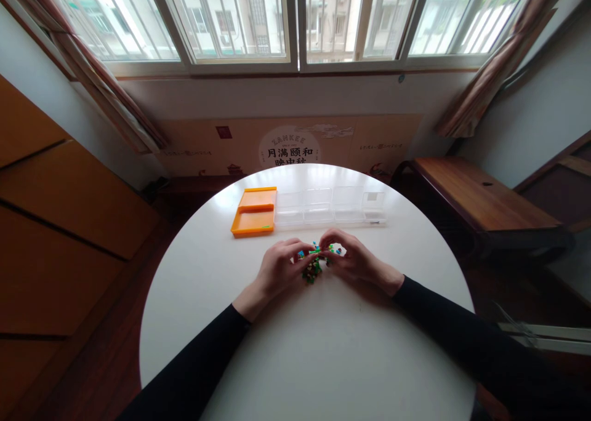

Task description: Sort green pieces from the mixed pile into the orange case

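Both hands met over a small pile of bricks (313, 268) at table (323, 359) centre. Left hand (277, 267) and right hand (353, 260) each had a narrow fingertip grip on tiny pieces. Likely light, rigid, easily scattered; best pinched by their sides. 2 trays, orange (253, 212) and clear (330, 207), lay behind.

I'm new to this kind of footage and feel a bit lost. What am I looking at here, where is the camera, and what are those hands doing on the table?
There is no machine here: a person in dark sleeves wears a camera on the head, so the one picture looks forward and down at their own two hands. The left hand and right hand meet over a small pile of tiny colourful pieces on a round white table, fingers pinching among them; exactly what each one grips is too small to tell. Behind the pile lie an orange tray and, beside it, a clear plastic box with compartments. A window fills the wall beyond.
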{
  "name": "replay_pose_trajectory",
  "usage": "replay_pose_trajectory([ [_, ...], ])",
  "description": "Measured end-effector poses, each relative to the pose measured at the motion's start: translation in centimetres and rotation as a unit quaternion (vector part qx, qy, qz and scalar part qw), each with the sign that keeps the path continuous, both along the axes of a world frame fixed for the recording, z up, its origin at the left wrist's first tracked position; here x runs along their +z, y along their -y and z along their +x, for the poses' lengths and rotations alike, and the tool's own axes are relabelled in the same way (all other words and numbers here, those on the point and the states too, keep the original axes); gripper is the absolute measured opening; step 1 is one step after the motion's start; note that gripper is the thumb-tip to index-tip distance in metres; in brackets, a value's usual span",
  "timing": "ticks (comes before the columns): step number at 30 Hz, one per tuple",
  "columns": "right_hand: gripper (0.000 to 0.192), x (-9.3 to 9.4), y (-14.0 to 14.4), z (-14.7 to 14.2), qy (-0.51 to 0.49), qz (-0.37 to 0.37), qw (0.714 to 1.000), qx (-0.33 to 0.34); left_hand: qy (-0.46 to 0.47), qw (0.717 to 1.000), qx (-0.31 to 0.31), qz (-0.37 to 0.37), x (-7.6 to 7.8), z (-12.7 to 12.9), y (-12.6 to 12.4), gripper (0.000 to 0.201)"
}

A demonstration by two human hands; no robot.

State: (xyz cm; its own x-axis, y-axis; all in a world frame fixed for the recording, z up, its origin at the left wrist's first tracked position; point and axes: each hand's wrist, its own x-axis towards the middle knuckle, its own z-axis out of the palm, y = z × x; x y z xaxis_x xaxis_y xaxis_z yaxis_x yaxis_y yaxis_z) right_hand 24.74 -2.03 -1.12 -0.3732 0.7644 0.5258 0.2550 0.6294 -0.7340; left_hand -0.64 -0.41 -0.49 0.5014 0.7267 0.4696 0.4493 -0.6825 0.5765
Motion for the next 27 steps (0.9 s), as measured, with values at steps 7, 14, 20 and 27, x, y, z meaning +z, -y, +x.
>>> replay_pose_trajectory([
  [7, 0.008, -0.03, -0.09, 0.03, 0.009, 0.027, 1.000, 0.003, 0.008, 1.000, -0.005, 0.008, 0.11, 0.19, 0.03, 0.015],
  [14, 0.011, 0.52, 0.13, 0.08, 0.017, 0.021, 1.000, -0.005, 0.010, 1.000, 0.004, 0.028, -0.21, 0.02, -0.12, 0.014],
  [20, 0.008, 0.45, -0.23, 0.30, 0.053, 0.062, 0.996, -0.021, 0.013, 0.999, 0.001, 0.047, -0.08, -0.04, -0.19, 0.017],
  [27, 0.007, 0.64, -0.32, 0.38, 0.053, 0.091, 0.994, -0.027, 0.022, 0.998, -0.006, 0.064, 0.11, -0.08, -0.18, 0.018],
])
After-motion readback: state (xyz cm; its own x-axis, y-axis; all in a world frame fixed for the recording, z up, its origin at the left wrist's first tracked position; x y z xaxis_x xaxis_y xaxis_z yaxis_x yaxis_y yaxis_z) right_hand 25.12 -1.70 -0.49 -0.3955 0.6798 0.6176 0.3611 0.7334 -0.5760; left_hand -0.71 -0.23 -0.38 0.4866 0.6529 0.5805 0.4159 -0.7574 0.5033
